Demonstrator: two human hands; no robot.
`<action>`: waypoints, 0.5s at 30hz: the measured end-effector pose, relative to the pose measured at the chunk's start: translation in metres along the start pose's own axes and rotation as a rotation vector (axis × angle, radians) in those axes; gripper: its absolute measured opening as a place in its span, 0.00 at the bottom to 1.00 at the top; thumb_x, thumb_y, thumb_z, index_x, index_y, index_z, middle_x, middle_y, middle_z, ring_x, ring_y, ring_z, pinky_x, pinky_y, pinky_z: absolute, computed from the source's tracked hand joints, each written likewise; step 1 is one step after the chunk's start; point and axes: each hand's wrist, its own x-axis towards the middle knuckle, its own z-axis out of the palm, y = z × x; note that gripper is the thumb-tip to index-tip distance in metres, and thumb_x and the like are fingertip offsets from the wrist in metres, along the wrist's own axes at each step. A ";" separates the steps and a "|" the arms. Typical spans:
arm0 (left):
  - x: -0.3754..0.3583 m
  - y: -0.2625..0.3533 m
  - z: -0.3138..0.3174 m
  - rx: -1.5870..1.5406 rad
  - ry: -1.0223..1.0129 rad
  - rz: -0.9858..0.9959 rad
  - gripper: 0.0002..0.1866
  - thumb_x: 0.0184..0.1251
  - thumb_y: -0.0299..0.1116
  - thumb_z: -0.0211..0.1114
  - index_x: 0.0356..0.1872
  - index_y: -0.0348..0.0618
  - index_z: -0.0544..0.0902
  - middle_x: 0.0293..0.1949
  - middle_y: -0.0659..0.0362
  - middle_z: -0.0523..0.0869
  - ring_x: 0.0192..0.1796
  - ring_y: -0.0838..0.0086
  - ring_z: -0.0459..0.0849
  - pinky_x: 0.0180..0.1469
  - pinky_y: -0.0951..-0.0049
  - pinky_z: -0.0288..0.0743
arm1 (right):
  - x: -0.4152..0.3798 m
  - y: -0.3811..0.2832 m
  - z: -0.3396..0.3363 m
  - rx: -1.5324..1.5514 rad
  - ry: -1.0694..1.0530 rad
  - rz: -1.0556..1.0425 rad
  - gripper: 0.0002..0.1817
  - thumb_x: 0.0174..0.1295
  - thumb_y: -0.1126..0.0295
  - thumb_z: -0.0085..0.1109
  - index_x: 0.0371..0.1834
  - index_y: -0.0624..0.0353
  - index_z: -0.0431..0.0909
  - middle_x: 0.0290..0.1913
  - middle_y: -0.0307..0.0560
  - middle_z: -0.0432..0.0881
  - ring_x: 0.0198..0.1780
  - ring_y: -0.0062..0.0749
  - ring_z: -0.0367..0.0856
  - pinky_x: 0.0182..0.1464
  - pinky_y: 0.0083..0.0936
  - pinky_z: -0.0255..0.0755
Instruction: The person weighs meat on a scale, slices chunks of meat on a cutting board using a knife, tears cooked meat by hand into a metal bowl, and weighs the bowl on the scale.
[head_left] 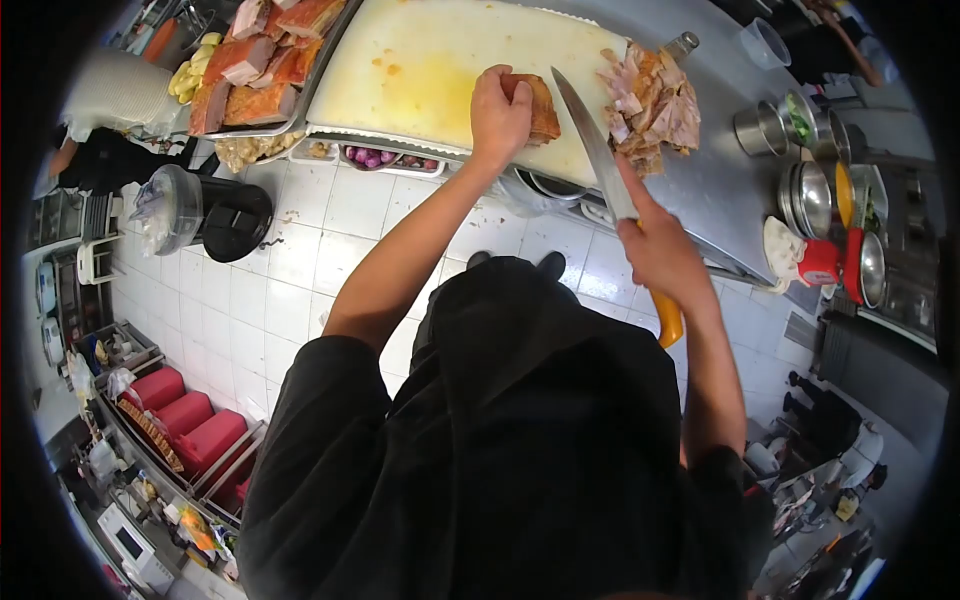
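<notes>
My left hand (502, 115) is closed over a browned piece of roast pork (541, 108) and presses it on the white cutting board (430, 60). In my right hand (660, 250) is a long knife (590, 130) with a yellow handle, its index finger laid along the blade. The blade slants just right of the pork piece, its tip toward the far side and apart from the meat. A heap of sliced meat (655, 105) lies at the board's right end, beyond the blade.
At the far left a tray (300, 125) holds several large roast pork chunks (250, 60). Purple onions (370, 157) sit in a container under the board's edge. Metal bowls (812, 195) and pots stand on the right of the steel counter (715, 190). Other people are at both sides.
</notes>
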 end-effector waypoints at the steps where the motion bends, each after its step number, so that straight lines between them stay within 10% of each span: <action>1: 0.000 0.000 0.001 0.020 0.025 0.020 0.17 0.60 0.31 0.61 0.47 0.32 0.76 0.40 0.46 0.81 0.44 0.57 0.80 0.51 0.61 0.73 | 0.002 -0.009 -0.006 -0.010 -0.019 0.003 0.38 0.58 0.74 0.42 0.76 0.42 0.50 0.40 0.67 0.81 0.23 0.47 0.80 0.36 0.40 0.76; 7: 0.004 -0.002 0.000 0.094 0.017 -0.022 0.18 0.60 0.34 0.63 0.47 0.33 0.77 0.42 0.47 0.84 0.44 0.60 0.83 0.50 0.66 0.75 | 0.029 -0.044 -0.024 -0.042 -0.066 -0.028 0.40 0.53 0.74 0.40 0.76 0.50 0.50 0.49 0.64 0.80 0.18 0.35 0.78 0.31 0.33 0.77; 13: 0.002 0.002 0.006 -0.028 0.079 -0.015 0.14 0.56 0.30 0.61 0.41 0.33 0.75 0.39 0.44 0.79 0.43 0.53 0.78 0.50 0.58 0.71 | 0.043 -0.056 -0.022 -0.105 -0.047 -0.008 0.41 0.55 0.73 0.41 0.77 0.42 0.50 0.31 0.50 0.76 0.21 0.31 0.75 0.26 0.30 0.75; 15: 0.001 0.003 0.007 -0.014 0.096 0.012 0.15 0.56 0.30 0.61 0.42 0.33 0.75 0.39 0.44 0.79 0.43 0.53 0.78 0.50 0.57 0.71 | 0.045 -0.061 -0.022 -0.112 -0.070 0.003 0.41 0.52 0.75 0.39 0.77 0.48 0.50 0.50 0.60 0.75 0.20 0.34 0.77 0.30 0.31 0.76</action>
